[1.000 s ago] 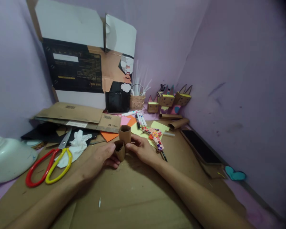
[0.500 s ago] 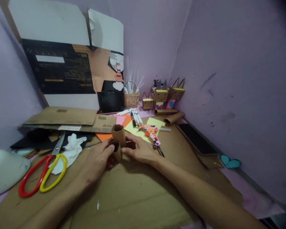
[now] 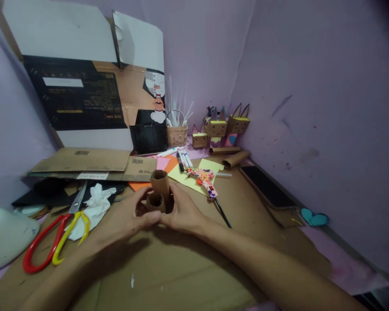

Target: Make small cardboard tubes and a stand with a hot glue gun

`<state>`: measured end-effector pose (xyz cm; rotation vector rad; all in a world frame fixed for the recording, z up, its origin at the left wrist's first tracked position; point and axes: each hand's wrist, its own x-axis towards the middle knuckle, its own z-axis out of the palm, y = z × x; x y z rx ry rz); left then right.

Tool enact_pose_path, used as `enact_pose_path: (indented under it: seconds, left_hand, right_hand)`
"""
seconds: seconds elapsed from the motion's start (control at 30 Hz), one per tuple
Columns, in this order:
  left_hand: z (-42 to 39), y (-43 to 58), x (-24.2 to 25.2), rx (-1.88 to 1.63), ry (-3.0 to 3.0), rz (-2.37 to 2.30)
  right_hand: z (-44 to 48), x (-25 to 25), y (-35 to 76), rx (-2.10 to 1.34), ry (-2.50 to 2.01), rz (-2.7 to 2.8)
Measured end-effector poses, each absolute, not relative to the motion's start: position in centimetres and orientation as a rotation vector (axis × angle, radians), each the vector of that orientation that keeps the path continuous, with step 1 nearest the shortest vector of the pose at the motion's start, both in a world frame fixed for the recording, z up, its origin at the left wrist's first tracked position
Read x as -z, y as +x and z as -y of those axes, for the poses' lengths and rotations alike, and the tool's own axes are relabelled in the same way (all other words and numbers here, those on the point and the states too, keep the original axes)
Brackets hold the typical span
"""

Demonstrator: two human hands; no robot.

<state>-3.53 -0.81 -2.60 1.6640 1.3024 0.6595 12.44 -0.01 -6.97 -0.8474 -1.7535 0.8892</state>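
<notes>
Two brown cardboard tubes stand upright side by side between my hands. The taller cardboard tube (image 3: 161,183) is behind, and the shorter cardboard tube (image 3: 155,202) is in front, its open top facing me. My left hand (image 3: 134,216) curls round the shorter tube from the left, thumb across its front. From the right, my right hand (image 3: 181,209) is closed against both tubes, its thumb near the left thumb. The tubes' lower parts are hidden by my hands.
Scissors (image 3: 63,231) with red and yellow handles lie left by crumpled tissue (image 3: 97,207). A patterned glue gun (image 3: 202,179) rests on yellow paper, beside markers (image 3: 184,157). Farther right are a dark phone-like slab (image 3: 267,188), loose tubes (image 3: 236,159) and cardboard animal figures (image 3: 218,128).
My left hand has shifted its grip, its thumb moving from the shorter tube's rim to lower across its front. The shorter tube now looks rounder at the top. The view has shifted slightly.
</notes>
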Motion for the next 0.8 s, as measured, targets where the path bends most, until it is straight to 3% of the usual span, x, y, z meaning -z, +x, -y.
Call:
enact_pose_path:
  seconds: [0.4,0.6,0.8]
  left_hand:
    - [-0.9,-3.7,4.1,-0.707,1.683,-1.064]
    - [0.0,-3.6,4.6,-0.863,1.206,-0.882]
    - [-0.2,-3.2,4.3,-1.074,0.749,-1.003]
  right_hand:
    - [-0.1,6.2,13.1,-0.995,-0.772,1.741]
    - [1.0,5.2,13.5,-1.235,-0.706,1.651]
    - [0.1,6.5,13.8,-1.595,-0.835,1.225]
